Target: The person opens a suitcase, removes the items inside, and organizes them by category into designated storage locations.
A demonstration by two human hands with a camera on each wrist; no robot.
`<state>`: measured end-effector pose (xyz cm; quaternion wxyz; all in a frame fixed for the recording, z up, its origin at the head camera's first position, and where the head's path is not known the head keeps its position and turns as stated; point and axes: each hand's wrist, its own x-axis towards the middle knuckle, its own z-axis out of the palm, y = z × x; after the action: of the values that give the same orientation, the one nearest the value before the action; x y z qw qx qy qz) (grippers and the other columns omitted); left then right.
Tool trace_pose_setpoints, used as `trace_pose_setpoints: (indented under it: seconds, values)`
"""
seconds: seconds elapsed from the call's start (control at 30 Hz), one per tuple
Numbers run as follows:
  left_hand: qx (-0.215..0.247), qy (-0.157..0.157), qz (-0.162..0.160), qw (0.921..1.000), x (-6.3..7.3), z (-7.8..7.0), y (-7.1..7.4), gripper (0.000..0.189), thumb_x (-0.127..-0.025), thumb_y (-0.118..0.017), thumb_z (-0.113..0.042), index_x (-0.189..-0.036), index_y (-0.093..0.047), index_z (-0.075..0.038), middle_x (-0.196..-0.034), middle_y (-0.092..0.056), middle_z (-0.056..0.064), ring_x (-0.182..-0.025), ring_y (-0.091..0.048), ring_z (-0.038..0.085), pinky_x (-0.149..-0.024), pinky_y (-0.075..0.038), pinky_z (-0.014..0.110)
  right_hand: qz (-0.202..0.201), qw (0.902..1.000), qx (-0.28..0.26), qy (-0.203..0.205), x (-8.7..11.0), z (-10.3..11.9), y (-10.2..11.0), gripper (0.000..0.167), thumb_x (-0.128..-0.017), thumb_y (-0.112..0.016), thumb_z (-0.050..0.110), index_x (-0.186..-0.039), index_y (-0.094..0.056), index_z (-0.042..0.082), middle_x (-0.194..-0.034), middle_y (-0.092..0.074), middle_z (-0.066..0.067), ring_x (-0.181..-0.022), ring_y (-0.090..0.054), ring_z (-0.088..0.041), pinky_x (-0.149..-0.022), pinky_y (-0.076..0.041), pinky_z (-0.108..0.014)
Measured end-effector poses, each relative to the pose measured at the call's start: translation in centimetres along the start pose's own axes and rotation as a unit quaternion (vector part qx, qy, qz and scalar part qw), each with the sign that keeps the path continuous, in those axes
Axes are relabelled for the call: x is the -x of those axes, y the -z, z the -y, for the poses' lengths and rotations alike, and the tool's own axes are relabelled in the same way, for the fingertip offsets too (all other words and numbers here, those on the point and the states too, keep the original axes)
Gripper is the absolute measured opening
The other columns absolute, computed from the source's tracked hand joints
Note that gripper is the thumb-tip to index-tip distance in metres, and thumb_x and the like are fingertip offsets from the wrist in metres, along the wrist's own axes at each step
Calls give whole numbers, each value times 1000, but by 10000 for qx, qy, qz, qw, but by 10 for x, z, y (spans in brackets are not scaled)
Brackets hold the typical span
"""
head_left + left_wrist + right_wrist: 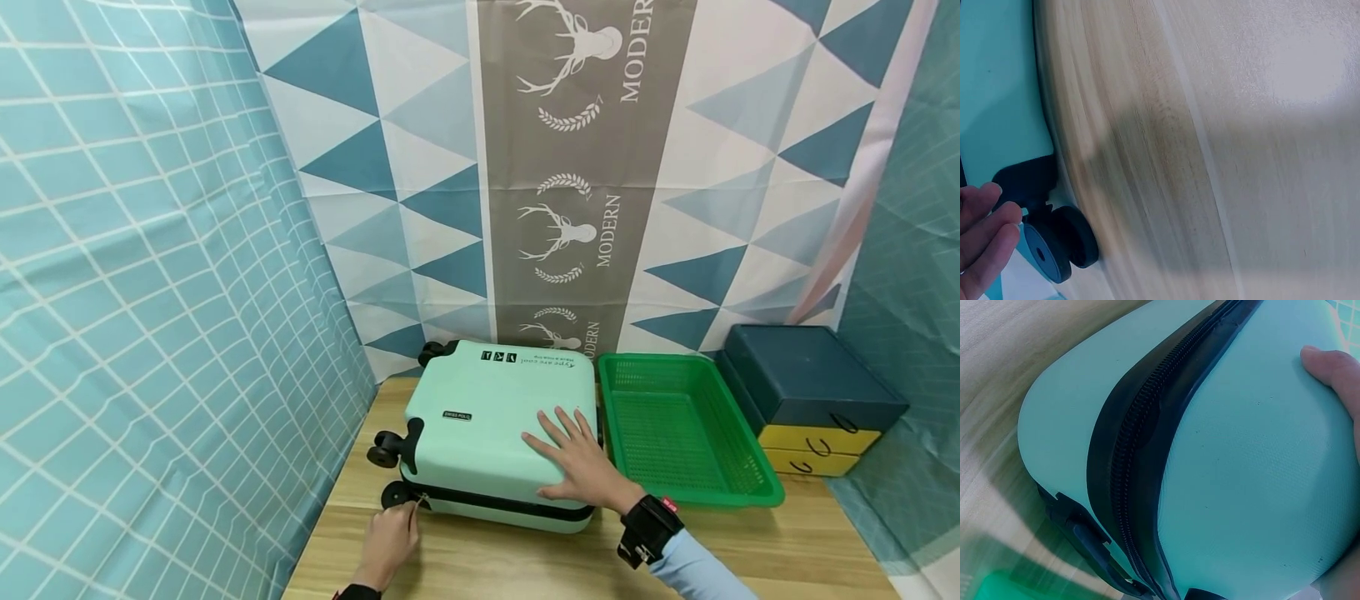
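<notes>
A mint-green hard-shell suitcase [487, 450] lies flat on the table, its black wheels pointing left. My right hand [581, 462] rests on the lid near the front right corner, fingers spread; its thumb [1329, 365] shows on the shell in the right wrist view. At the front left corner my left hand [390, 537] pinches the small zipper pull [423, 497] beside a wheel [396, 495]. The left wrist view has my left fingers [991, 234] curled close to that wheel. Along the side runs the black zipper [1132, 437], its teeth meshed where the right wrist view shows them.
A green plastic basket [750, 467] stands right of the suitcase. Beyond it is a dark blue box with yellow drawers [817, 440]. Patterned cloth hangs behind, and a blue checked curtain [150, 333] borders the left. Wooden tabletop [480, 571] shows in front.
</notes>
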<state>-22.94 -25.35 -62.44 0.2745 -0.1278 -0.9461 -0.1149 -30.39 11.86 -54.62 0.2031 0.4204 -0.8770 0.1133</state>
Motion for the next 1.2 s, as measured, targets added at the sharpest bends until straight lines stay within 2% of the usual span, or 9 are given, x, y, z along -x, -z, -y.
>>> trace_pose_setpoints:
  seconds: [0.23, 0.47, 0.6, 0.87, 1.2]
  values:
    - [-39, 167, 54, 9998, 1, 7, 1, 15, -80, -73, -3, -70, -63, -8, -61, -62, 8, -48, -61, 32, -41, -43, 44, -13, 10000, -27, -24, 1, 0, -2, 92, -76, -76, 62, -151, -44, 20, -155, -33, -22, -141, -26, -50, -112, -11, -66]
    - [-97, 360, 237, 9990, 1, 11, 3, 17, -82, -72, -5, -68, -63, -9, -58, -61, 7, -50, -62, 31, -43, -44, 44, 30, 10000, -56, -47, 1, 1, -1, 92, -76, -77, 61, -151, -45, 19, -155, -33, -22, -140, -26, -50, -112, -11, -67]
    - [-142, 362, 122, 9992, 1, 15, 3, 13, -81, -72, -4, -70, -65, -7, -59, -62, 9, -49, -61, 31, -42, -44, 44, 2, 10000, -20, -15, 1, 1, -1, 92, -76, -76, 62, -151, -45, 19, -155, -33, -22, -141, -26, -50, -112, -11, -66]
    - [-142, 559, 295, 9979, -3, 21, 9, 15, -83, -67, -4, -69, -64, -7, -58, -60, 9, -49, -59, 32, -42, -43, 45, -4, 10000, -27, -15, 1, 2, -1, 91, -77, -76, 61, -151, -44, 20, -155, -32, -22, -141, -26, -50, -112, -11, -65]
    - [-164, 762, 418, 9961, -11, 27, 9, 19, -87, -69, -7, -68, -65, -5, -55, -58, 11, -47, -57, 34, -44, -44, 48, -75, 10000, 26, -32, 1, 2, -1, 92, -75, -77, 61, -150, -45, 20, -155, -34, -21, -140, -28, -49, -112, -12, -66]
